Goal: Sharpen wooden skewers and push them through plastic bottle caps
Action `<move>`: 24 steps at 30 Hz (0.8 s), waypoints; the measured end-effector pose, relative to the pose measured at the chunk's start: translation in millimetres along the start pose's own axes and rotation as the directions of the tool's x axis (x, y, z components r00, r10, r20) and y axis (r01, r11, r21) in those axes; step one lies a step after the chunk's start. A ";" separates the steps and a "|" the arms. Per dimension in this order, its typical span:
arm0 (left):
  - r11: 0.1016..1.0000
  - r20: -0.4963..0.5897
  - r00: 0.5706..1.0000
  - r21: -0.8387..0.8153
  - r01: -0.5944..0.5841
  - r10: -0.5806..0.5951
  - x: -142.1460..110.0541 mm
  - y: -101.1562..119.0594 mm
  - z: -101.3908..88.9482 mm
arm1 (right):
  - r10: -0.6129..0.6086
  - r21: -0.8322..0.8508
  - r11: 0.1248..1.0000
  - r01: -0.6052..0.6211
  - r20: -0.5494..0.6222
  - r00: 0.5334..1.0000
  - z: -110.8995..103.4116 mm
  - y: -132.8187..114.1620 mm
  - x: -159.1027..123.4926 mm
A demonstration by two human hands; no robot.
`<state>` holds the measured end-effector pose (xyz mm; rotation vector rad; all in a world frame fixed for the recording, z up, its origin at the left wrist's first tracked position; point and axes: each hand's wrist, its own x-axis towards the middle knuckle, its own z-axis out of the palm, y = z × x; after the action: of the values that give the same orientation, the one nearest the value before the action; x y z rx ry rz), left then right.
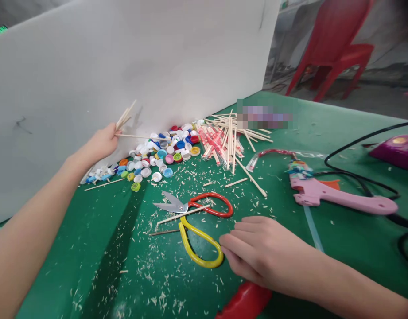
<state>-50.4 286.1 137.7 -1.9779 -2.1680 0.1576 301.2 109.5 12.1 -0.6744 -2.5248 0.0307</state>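
Raised at the left by the white panel, my left hand is closed around a few wooden chopsticks; one points right over a heap of bottle caps. My right hand is low over the table at right of centre, fingers curled; whatever they may hold is hidden. Its fingertips come close to the yellow handle of the open scissors, whose other handle is red. A cut stick lies across the scissors, and a thin metal rod lies beside them.
Loose and wrapped chopsticks are piled behind the scissors. A pink glue gun with a black cable lies at right, near a purple object. Wood shavings litter the green table. Part of a red object shows in front. The white panel stands behind.
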 end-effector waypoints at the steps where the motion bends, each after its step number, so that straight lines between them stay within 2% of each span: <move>1: 1.000 -0.024 1.000 -0.014 -0.003 0.002 3.6 10.4 -5.5 | 0.002 -0.002 1.000 -0.002 -0.001 1.000 -0.2 -0.1 0.2; 3: 0.997 -0.068 0.997 -0.060 -0.040 0.036 11.9 35.9 -15.8 | 0.003 -0.003 1.000 -0.003 0.000 1.000 -0.6 -0.4 0.4; 5: 0.988 -0.067 0.995 -0.129 -0.084 0.076 21.1 66.9 -24.3 | 0.005 -0.002 1.000 -0.005 0.014 1.000 -0.5 -0.7 0.1; 7: 0.962 0.046 0.996 -0.266 -0.065 0.080 30.8 101.0 -30.6 | 0.014 -0.002 1.000 -0.014 0.027 1.000 0.2 -0.9 -0.6; 10: 0.847 0.201 0.976 -0.530 0.034 0.087 46.0 150.8 -35.7 | 0.032 0.000 0.999 -0.032 0.036 0.999 2.4 -0.8 -2.0; 13: 0.798 0.338 0.934 -0.591 0.115 0.116 57.9 191.1 -36.7 | 0.029 -0.005 1.000 -0.029 0.038 0.999 4.5 -0.6 -2.7; 15: 0.793 0.384 0.910 -0.598 0.117 0.156 59.0 209.2 -34.3 | 0.028 -0.011 1.000 -0.028 0.041 0.999 5.2 -0.7 -2.7; 17: 0.782 0.312 0.923 -0.623 0.021 0.224 51.3 218.2 -27.8 | 0.027 -0.012 1.000 -0.027 0.036 0.999 5.4 -1.1 -2.5; 18: 0.770 0.221 0.943 -0.636 -0.052 0.247 43.6 218.7 -22.7 | 0.022 -0.011 1.000 -0.022 0.030 0.999 5.4 -1.4 -2.4; 20: 0.743 -0.032 0.974 -0.641 -0.191 0.223 21.7 210.3 -9.5 | 0.006 -0.011 1.000 -0.006 0.007 1.000 5.2 -2.1 -2.5; 21: 0.734 -0.153 0.970 -0.634 -0.241 0.187 8.4 200.7 -1.9 | -0.003 -0.016 1.000 0.003 -0.007 1.000 5.0 -2.5 -2.8; 24: 0.773 -0.349 0.935 -0.575 -0.270 0.067 -31.8 147.0 22.7 | -0.017 -0.034 0.999 0.016 -0.028 0.999 3.9 -4.2 -3.9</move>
<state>90.1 270.2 81.8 -2.3116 -1.9722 -0.9003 300.2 104.4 7.6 -0.6620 -2.5084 -0.0270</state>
